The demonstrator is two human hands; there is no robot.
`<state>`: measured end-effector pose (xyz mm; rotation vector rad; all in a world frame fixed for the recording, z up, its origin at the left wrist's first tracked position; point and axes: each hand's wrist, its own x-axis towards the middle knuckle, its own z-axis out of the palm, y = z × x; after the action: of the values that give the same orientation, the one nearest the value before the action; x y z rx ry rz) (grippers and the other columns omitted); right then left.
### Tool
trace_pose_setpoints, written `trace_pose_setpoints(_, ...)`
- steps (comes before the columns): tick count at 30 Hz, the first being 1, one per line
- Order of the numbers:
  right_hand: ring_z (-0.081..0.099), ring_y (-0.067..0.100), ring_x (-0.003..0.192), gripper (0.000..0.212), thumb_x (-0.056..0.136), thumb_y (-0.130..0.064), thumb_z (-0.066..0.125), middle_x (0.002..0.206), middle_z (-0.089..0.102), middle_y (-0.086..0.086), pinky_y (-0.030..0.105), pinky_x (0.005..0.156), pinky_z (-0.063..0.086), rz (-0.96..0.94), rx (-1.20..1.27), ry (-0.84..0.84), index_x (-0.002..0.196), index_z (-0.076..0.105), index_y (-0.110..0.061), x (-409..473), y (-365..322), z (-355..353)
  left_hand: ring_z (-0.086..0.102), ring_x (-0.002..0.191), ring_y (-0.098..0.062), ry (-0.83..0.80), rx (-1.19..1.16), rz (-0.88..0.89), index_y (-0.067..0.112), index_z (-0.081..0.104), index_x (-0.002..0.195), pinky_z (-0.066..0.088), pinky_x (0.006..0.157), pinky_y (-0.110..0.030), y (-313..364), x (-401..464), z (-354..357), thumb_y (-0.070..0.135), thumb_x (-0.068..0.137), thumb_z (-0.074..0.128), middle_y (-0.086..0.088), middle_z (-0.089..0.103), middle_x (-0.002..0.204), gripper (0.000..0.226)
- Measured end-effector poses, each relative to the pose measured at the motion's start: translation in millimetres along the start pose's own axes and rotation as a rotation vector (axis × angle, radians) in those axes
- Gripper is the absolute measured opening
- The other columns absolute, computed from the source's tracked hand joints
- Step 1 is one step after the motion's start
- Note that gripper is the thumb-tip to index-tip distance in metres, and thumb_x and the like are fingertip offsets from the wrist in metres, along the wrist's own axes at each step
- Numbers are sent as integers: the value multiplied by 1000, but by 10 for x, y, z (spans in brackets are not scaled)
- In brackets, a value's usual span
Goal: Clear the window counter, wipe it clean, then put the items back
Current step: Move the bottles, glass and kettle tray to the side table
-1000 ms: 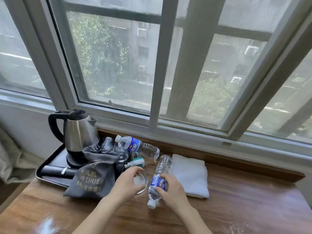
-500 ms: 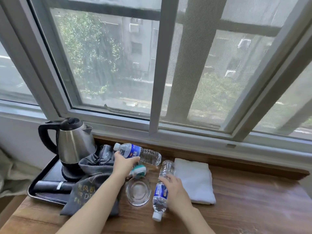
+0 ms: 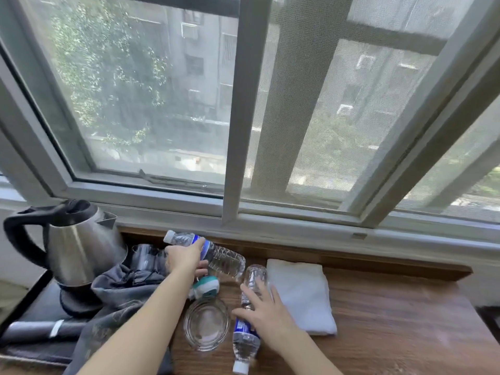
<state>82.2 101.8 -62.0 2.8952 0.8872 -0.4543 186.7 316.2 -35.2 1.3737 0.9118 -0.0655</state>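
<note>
The far bottle, lying by the window sill, is gripped by the left hand. The near bottle, flat on the table beside the towel, is covered by the right hand's spread fingers.

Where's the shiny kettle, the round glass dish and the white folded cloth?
Shiny steel kettle with black handle (image 3: 81, 250): head view, on its metal body.
Round clear glass dish (image 3: 207, 324): head view, on its base.
White folded cloth (image 3: 300, 295): head view, on its top face.
</note>
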Motion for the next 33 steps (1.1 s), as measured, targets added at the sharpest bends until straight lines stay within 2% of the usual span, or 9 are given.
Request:
trace_pose_setpoints(2, 54, 48, 127, 71, 44, -16, 94, 140, 60, 10, 63, 87, 53, -9, -26, 21, 105, 68, -39, 0, 28, 78, 70, 61, -31, 35, -21, -2, 1, 38, 119, 59, 52, -52, 4, 19, 36, 25, 79, 80, -19, 61, 86, 62)
trace_pose_setpoints(4, 61, 44, 120, 74, 36, -23, 97, 132, 65, 6, 57, 82, 58, -22, 6, 102, 99, 64, -41, 5, 38, 115, 68, 55, -28, 68, -33, 12, 2, 38, 118, 57, 47, -48, -6, 19, 46, 22, 79, 79, -17, 60, 80, 60)
trace_pose_setpoints(13, 53, 48, 128, 83, 40, -16, 89, 140, 58, 3, 57, 88, 56, -6, 62, 188, 111, 52, -38, -7, 75, 193, 58, 60, -20, 50, 81, 177, 18, 38, 112, 45, 43, -22, -88, -108, 61, 23, 76, 82, -7, 60, 97, 57)
trace_pose_setpoints(15, 58, 46, 123, 88, 34, -18, 86, 138, 57, -2, 51, 87, 58, 40, 104, 214, 113, 52, -38, 6, 89, 206, 57, 70, -19, 10, 149, 254, 17, 42, 117, 48, 53, -17, -81, -179, 81, 24, 75, 83, 0, 56, 97, 59)
trace_pose_setpoints(18, 56, 40, 126, 77, 55, -15, 72, 140, 51, -4, 49, 102, 51, 51, 249, 363, 126, 51, -34, 17, 132, 217, 62, 99, -23, -53, 281, 396, 19, 56, 119, 51, 85, -36, -76, -260, 122, 29, 66, 87, 0, 65, 108, 63)
trace_pose_setpoints(21, 48, 15, 130, 62, 73, -14, 60, 137, 57, -3, 31, 119, 24, 89, 541, 562, 131, 48, -32, 6, 162, 164, 62, 95, -17, -121, 399, 513, 26, 60, 111, 49, 83, -34, -69, -392, 173, 25, 62, 89, 7, 68, 100, 57)
trace_pose_setpoints(24, 42, -4, 123, 65, 67, -30, 66, 132, 52, -15, 13, 111, 28, 207, 820, 534, 128, 49, -42, -60, 146, -14, 63, 95, -13, -173, 479, 606, 35, 56, 110, 50, 85, -36, -90, -534, 201, 27, 58, 88, 12, 68, 100, 61)
trace_pose_setpoints(27, 55, -4, 113, 60, 67, -40, 74, 124, 60, -28, 22, 103, 45, 374, 1084, 500, 122, 51, -44, -117, 119, -133, 62, 96, -11, -201, 492, 650, 39, 53, 112, 48, 84, -33, -147, -640, 193, 24, 60, 88, 13, 66, 103, 65)
trace_pose_setpoints(33, 66, 0, 99, 71, 56, -50, 87, 105, 72, -20, 35, 91, 56, 497, 1339, 595, 120, 61, -39, -188, 130, -246, 58, 95, -3, -210, 480, 753, 33, 56, 119, 47, 85, -27, -238, -807, 123, 19, 61, 89, 19, 61, 109, 68)
